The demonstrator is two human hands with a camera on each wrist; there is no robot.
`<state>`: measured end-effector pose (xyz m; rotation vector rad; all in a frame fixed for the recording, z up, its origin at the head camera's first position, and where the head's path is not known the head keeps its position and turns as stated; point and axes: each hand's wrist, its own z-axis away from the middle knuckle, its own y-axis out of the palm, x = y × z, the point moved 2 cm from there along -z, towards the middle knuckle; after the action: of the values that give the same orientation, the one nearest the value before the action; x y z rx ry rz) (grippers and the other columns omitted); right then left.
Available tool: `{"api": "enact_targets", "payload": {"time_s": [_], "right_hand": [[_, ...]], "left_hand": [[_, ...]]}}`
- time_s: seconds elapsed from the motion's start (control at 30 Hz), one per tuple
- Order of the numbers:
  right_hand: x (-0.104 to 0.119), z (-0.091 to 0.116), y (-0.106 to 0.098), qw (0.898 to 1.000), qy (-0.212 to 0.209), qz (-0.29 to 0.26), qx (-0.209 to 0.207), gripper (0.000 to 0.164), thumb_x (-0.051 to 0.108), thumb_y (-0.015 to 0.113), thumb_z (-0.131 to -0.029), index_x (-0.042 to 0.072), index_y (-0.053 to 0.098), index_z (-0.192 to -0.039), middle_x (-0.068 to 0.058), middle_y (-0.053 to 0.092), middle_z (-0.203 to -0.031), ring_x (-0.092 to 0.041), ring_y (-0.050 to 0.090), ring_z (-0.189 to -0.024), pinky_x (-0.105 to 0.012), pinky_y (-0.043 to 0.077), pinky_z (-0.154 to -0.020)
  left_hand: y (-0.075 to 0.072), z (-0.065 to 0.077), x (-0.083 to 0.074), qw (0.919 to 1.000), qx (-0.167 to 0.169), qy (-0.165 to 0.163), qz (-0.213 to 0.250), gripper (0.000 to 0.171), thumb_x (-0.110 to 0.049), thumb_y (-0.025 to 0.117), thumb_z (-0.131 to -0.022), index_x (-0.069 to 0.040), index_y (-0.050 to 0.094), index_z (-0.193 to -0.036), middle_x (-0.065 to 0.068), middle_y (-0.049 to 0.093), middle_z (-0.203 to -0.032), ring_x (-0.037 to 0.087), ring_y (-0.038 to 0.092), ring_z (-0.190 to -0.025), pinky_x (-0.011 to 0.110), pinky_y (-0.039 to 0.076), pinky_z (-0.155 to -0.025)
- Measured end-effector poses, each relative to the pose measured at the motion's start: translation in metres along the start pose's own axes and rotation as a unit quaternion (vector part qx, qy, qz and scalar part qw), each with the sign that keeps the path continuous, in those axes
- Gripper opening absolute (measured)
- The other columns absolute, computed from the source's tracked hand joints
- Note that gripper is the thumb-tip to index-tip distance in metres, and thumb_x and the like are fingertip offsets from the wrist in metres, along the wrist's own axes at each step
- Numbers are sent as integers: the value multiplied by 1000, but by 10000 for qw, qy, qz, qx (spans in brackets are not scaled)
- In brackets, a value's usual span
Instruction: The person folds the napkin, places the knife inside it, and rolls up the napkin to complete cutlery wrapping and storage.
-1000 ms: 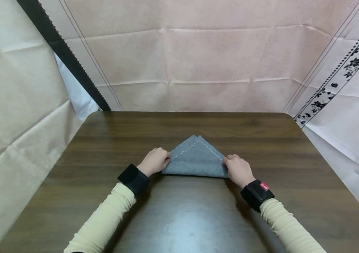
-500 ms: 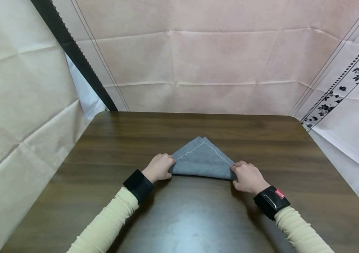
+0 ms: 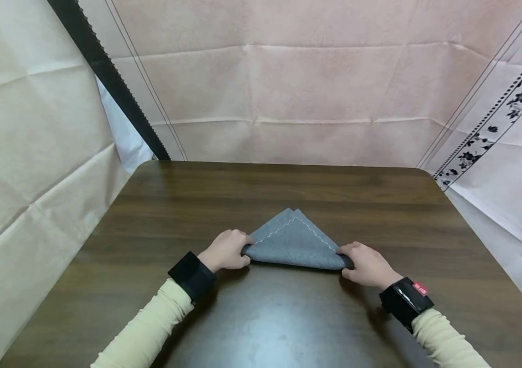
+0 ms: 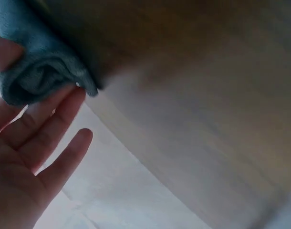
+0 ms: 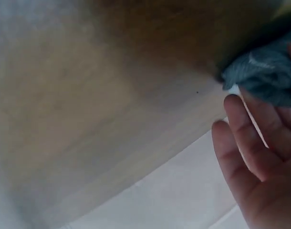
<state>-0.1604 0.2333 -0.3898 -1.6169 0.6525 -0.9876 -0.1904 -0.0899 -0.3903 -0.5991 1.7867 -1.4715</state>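
A blue-grey cloth (image 3: 293,245) with a wavy white stitch line lies on the table in a triangle, its double tip pointing away from me. The near edge is thick and rounded. My left hand (image 3: 226,250) pinches the left end of that edge between thumb and fingers. At the opposite end, my right hand (image 3: 369,266) holds the cloth the same way. In the left wrist view, the cloth's end (image 4: 40,76) appears coiled into a roll, with some fingers spread below it. Bunched layers of cloth (image 5: 267,71) also appear in the right wrist view, partly cut off by the frame.
The dark wooden table (image 3: 261,317) has rounded far corners. Pale creased sheeting (image 3: 307,92) hangs behind it, with a black strip (image 3: 114,82) on the left and a floral border (image 3: 495,122) on the right. Both wrists wear black bands (image 3: 192,276).
The cloth and both hands have come slightly nearer to me. Its near edge looks more rounded, with rolled ends now visible at both hands. The head view has shifted a little.
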Motion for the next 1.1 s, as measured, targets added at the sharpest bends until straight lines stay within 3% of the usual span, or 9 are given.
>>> {"api": "enact_targets", "payload": {"time_s": [0.07,0.17,0.37,0.47,0.6,0.73,0.83,0.97,1.1], "right_hand": [[-3,4,-2,9992,105,-377,110,36,10,68,-74,0,62,-108,-11,61,-103,-27,55,-95,-45,45,-79],[-6,6,-3,9972,43,-735,166,34,8,65,-76,-1,61,-109,-11,62,-102,-25,55,-93,-44,44,-78],[-14,7,-1,9956,-67,-924,113,30,7,62,-80,0,59,-109,-9,62,-100,-20,55,-87,-38,44,-74],[-16,6,-1,9949,-71,-1004,88,29,8,61,-82,1,58,-109,-8,62,-99,-17,54,-84,-36,44,-73],[-16,5,-2,9923,-52,-1240,35,26,8,60,-84,1,57,-109,-2,58,-86,-10,49,-71,-29,40,-64],[-16,1,0,9874,208,-1567,47,26,7,54,-89,1,53,-113,4,42,-64,-6,38,-52,-23,33,-51],[-15,-2,1,9844,411,-1711,25,28,6,49,-91,-2,49,-118,6,34,-57,-6,32,-45,-24,30,-46],[-12,-8,3,9841,605,-1668,-105,29,5,43,-93,-6,48,-119,5,34,-56,-8,32,-44,-25,31,-47],[-8,-13,4,9880,877,-1249,-244,30,6,42,-92,-6,50,-118,3,34,-55,-10,34,-44,-27,31,-46]], "left_hand": [[-1,4,3,9994,15,-80,332,29,-14,63,-76,-5,67,-103,5,66,-96,14,55,-76,31,45,-70],[-3,9,8,9971,79,-107,745,30,-13,62,-79,-5,63,-107,5,63,-94,13,49,-70,29,42,-66],[-2,12,16,9899,214,34,1399,31,-6,55,-84,-3,54,-114,1,51,-70,9,40,-56,24,36,-55],[-2,12,18,9874,221,48,1564,31,-4,52,-85,-3,51,-116,0,47,-67,8,39,-55,24,35,-54],[-1,10,19,9861,245,6,1642,33,-4,49,-88,-3,47,-121,-2,46,-65,8,39,-53,24,35,-52],[0,7,19,9855,301,-12,1669,34,-2,44,-91,-3,42,-125,-5,40,-60,6,34,-46,23,32,-48],[1,4,18,9861,375,-151,1609,33,-1,41,-93,-3,41,-126,-5,37,-59,7,31,-45,23,31,-48],[3,-1,15,9875,478,-443,1433,31,-1,39,-93,-2,42,-124,-3,39,-63,10,34,-49,25,32,-52],[1,-7,12,9893,468,-674,1210,29,-1,41,-92,-1,47,-120,2,49,-71,12,41,-56,28,38,-57]]}}
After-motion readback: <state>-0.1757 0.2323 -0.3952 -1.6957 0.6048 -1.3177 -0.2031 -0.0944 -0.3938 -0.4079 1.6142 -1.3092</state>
